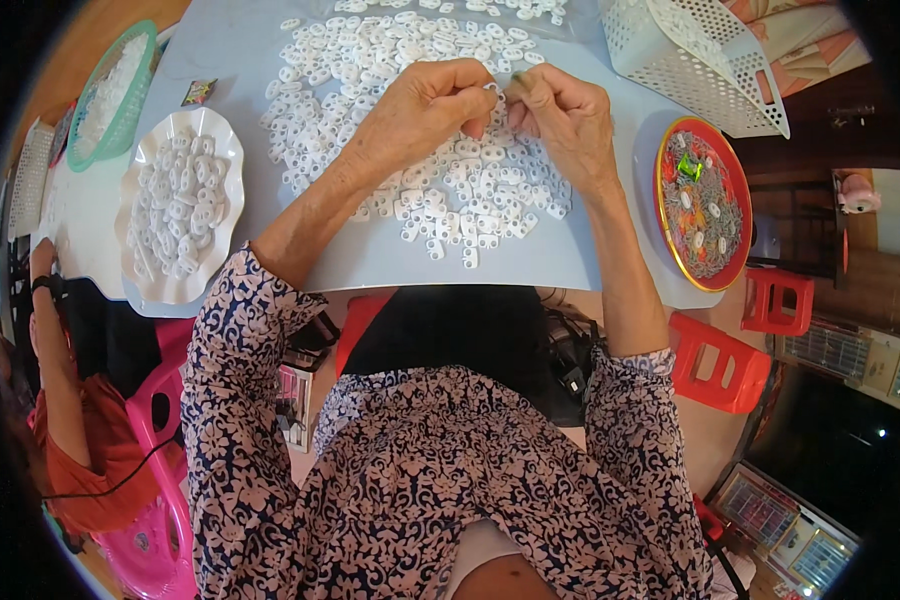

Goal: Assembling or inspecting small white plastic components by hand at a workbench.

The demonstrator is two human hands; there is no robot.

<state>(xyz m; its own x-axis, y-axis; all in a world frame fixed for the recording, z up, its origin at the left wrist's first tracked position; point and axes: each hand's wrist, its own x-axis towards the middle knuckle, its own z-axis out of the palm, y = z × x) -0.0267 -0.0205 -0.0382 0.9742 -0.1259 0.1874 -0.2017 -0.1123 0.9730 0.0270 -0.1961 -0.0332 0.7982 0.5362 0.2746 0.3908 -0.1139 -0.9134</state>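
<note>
My left hand point(425, 110) and my right hand point(560, 115) meet fingertip to fingertip above a wide heap of small white plastic pieces point(470, 190) on a pale blue sheet point(370, 260). Pinched between both hands is one small white piece point(492, 90); the right fingers also seem to press something thin against it, too small to make out. Both forearms come up from the lower edge in flowered sleeves.
A white scalloped dish point(140, 170) of white pieces lies at the left, a green basket point(130, 80) behind it. A red round tray point(705, 205) with thin metal parts sits right, a white perforated basket point(710, 60) beyond. Another person point(65, 400) sits lower left. Red stools point(720, 365) stand right.
</note>
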